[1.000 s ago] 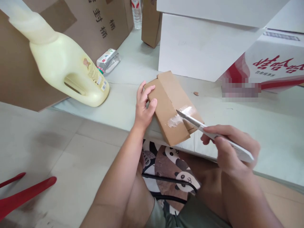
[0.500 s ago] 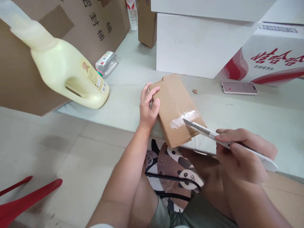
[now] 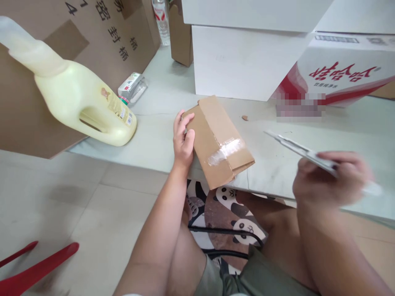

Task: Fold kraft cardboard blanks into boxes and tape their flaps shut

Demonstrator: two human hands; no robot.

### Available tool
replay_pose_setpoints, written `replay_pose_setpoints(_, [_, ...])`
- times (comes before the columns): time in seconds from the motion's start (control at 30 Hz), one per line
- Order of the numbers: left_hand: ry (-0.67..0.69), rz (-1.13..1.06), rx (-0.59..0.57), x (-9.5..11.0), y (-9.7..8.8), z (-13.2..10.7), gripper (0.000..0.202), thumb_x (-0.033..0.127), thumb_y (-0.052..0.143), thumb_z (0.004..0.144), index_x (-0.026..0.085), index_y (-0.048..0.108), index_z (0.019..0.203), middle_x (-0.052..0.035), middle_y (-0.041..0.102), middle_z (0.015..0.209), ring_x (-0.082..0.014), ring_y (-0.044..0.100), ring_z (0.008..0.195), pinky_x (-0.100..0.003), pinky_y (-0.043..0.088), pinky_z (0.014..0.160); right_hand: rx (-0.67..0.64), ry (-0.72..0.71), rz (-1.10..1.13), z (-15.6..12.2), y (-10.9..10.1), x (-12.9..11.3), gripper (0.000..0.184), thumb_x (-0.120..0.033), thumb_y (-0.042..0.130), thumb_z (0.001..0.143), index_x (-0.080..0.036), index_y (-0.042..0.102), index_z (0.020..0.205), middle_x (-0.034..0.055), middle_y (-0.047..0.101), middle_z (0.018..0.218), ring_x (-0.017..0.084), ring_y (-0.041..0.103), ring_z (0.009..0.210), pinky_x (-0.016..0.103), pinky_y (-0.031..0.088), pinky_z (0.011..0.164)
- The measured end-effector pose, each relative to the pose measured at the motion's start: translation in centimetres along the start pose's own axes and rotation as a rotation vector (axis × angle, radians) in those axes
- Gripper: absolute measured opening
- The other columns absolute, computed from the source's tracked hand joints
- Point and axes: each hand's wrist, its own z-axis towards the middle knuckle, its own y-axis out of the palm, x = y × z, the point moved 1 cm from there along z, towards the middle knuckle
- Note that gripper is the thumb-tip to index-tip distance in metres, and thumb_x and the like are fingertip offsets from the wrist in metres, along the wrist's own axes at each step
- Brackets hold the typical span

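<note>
A small brown cardboard box (image 3: 212, 127) lies at a slant near the front edge of the table, its near corner jutting over that edge. Shiny clear tape (image 3: 226, 151) crosses the seam on its top at the near end. My left hand (image 3: 184, 142) grips the box by its left side, with fingers over the upper edge. My right hand (image 3: 331, 179), slightly blurred, is closed around a white utility knife (image 3: 304, 151). The knife's blade points left over the table, apart from the box.
A pale yellow jug (image 3: 74, 94) leans at the left beside a large carton (image 3: 61, 37). Behind stand white boxes (image 3: 237, 61), a red-and-white carton (image 3: 345, 70) and a water bottle (image 3: 162, 22). A clear plastic container (image 3: 132, 88) and a cardboard scrap (image 3: 245, 118) lie on the table (image 3: 154, 139).
My right hand has drawn the knife away from the tape, to the right and slightly up. My left hand still holds the box. The whole view has shifted a little.
</note>
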Motion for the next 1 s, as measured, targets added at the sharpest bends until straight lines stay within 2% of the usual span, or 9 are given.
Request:
replay_pose_setpoints(0.1, [0.002,-0.044,0.015,0.3,-0.2,0.2,0.055,0.065,0.049,0.092,0.025,0.064,0.126,-0.0105,0.047,0.153,-0.0308,0.031,0.152,-0.047,0.023,0.125,-0.034,0.063,-0.329,1.0,1.0,3.7,0.023,-0.038,0.058,0.087,-0.024,0.067,0.103,0.0042,0.066,0.078,0.022,0.064,0.069,0.037,0.050,0.064])
replay_pose_setpoints(0.17, [0.001,-0.068,0.028,0.3,-0.3,0.3,0.054,0.064,0.052,0.091,0.025,0.065,0.125,-0.0103,0.049,0.152,-0.0307,0.030,0.152,-0.047,0.022,0.126,-0.218,0.105,-0.580,1.4,2.0,6.1,0.037,-0.036,0.059,0.084,-0.022,0.067,0.118,0.0100,0.070,0.099,0.027,0.069,0.087,0.044,0.055,0.078])
replay_pose_setpoints(0.33, [-0.119,-0.149,0.032,0.6,0.0,0.1,0.048,0.059,0.053,0.091,0.028,0.063,0.127,-0.0067,0.042,0.158,-0.0284,0.026,0.154,-0.045,0.026,0.125,-0.366,0.068,-0.751,1.3,3.1,9.1,0.065,-0.039,0.063,0.081,-0.022,0.055,0.143,0.0198,0.051,0.144,0.043,0.051,0.132,0.064,0.045,0.104])
replay_pose_setpoints(0.43, [-0.252,-0.240,0.029,1.4,0.3,-0.1,0.042,0.054,0.054,0.092,0.032,0.060,0.128,-0.0024,0.031,0.166,-0.0267,0.029,0.153,-0.042,0.036,0.119,-0.405,-0.002,-0.673,0.8,3.6,8.9,0.044,-0.041,0.057,0.088,-0.022,0.068,0.125,0.0182,0.056,0.141,0.042,0.046,0.137,0.065,0.040,0.110])
replay_pose_setpoints(0.53, [-0.305,-0.236,0.067,2.1,0.0,0.1,0.032,0.051,0.065,0.087,0.028,0.067,0.110,-0.0032,0.033,0.165,-0.0280,0.031,0.153,-0.040,0.040,0.115,-0.439,-0.025,-0.547,0.6,4.4,8.5,0.035,-0.042,0.049,0.094,-0.023,0.072,0.113,0.0145,0.063,0.135,0.039,0.047,0.139,0.063,0.038,0.113])
replay_pose_setpoints(0.67, [-0.411,-0.210,0.154,1.4,-1.0,0.6,0.032,0.047,0.078,0.074,0.022,0.070,0.093,-0.0080,0.055,0.149,-0.0286,0.055,0.134,-0.036,0.049,0.104,-0.396,-0.014,-0.422,0.9,5.0,8.0,0.037,-0.042,0.043,0.097,-0.024,0.069,0.117,0.0124,0.069,0.128,0.036,0.051,0.136,0.061,0.037,0.114])
replay_pose_setpoints(0.77, [-0.666,-0.286,0.090,0.0,-1.0,0.4,0.036,0.040,0.082,0.065,0.021,0.071,0.093,-0.0084,0.074,0.111,-0.0266,0.071,0.101,-0.034,0.057,0.083,-0.404,0.057,-0.302,1.1,5.0,7.7,0.039,-0.045,0.043,0.098,-0.024,0.063,0.124,0.0125,0.070,0.123,0.034,0.061,0.124,0.058,0.044,0.107])
replay_pose_setpoints(0.87, [-0.810,-0.402,0.098,-0.7,-0.7,0.0,0.035,0.045,0.074,0.071,0.019,0.072,0.093,-0.0063,0.075,0.089,-0.0230,0.073,0.084,-0.031,0.057,0.071,-0.401,0.193,-0.159,0.9,4.8,7.4,0.048,-0.054,0.043,0.098,-0.026,0.051,0.136,0.0126,0.067,0.130,0.033,0.064,0.117,0.056,0.048,0.101])
replay_pose_setpoints(1.0, [-0.759,-0.453,0.144,-0.5,-0.7,0.2,0.036,0.052,0.068,0.076,0.018,0.069,0.088,-0.0044,0.073,0.085,-0.0187,0.070,0.078,-0.027,0.054,0.066,-0.384,0.192,0.027,0.5,4.4,7.1,0.063,-0.067,0.046,0.093,-0.033,0.036,0.145,0.0113,0.056,0.142,0.032,0.058,0.127,0.053,0.049,0.102])
